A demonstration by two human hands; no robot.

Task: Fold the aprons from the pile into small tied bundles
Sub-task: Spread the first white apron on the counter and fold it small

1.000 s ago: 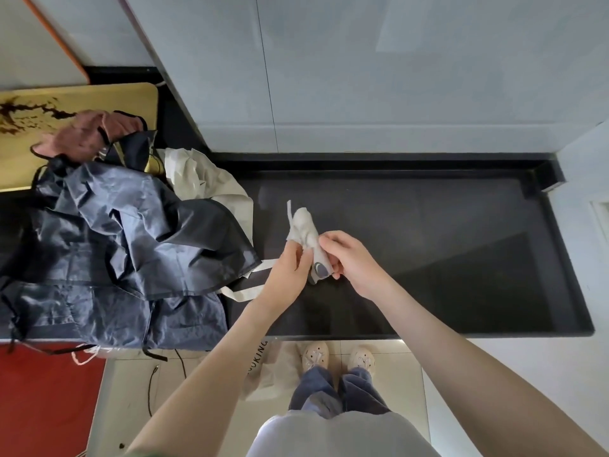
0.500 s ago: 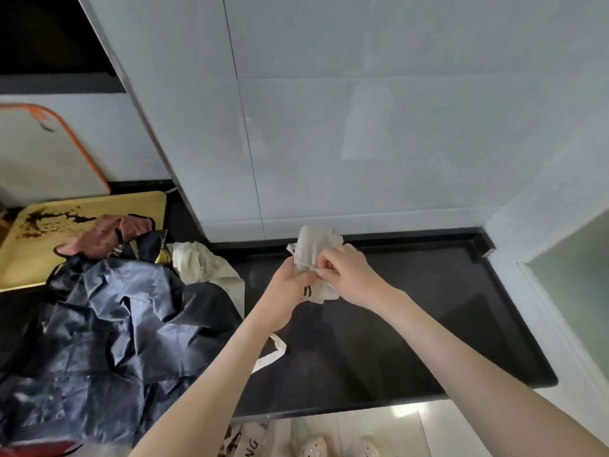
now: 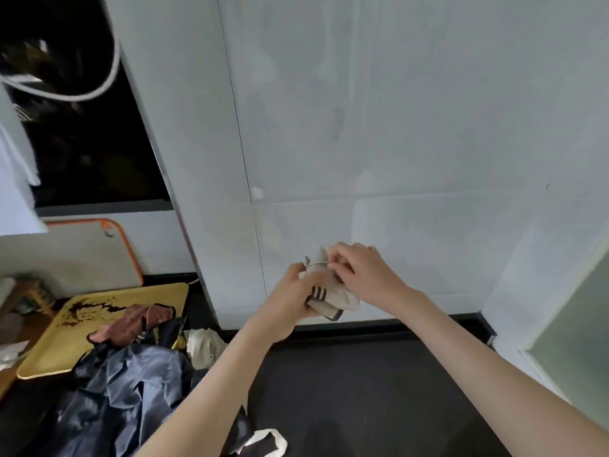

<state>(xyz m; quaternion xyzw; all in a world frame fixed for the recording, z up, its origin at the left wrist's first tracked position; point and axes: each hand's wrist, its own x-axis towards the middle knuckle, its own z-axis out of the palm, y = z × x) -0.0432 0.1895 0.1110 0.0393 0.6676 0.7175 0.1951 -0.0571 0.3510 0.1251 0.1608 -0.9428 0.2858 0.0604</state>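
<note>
I hold a small cream apron bundle (image 3: 333,296) with dark stripes in the air in front of the white wall. My left hand (image 3: 290,298) grips it from the left and below. My right hand (image 3: 359,275) pinches its thin strap at the top. A pile of aprons lies at the lower left: a dark navy apron (image 3: 122,400) on top, a pink apron (image 3: 131,324) behind it and a cream apron (image 3: 204,346) beside it. A white strap (image 3: 263,440) trails over the black counter (image 3: 379,390).
A yellow tray (image 3: 49,351) sits at the left under the pile's far edge. An orange-rimmed board (image 3: 75,255) leans against the wall behind it. White tiled walls close the counter at the back and right. A dark opening is at the upper left.
The bundle has risen from just above the counter to in front of the wall, both hands rising with it. The camera has tilted up, so the floor and feet have left the view.
</note>
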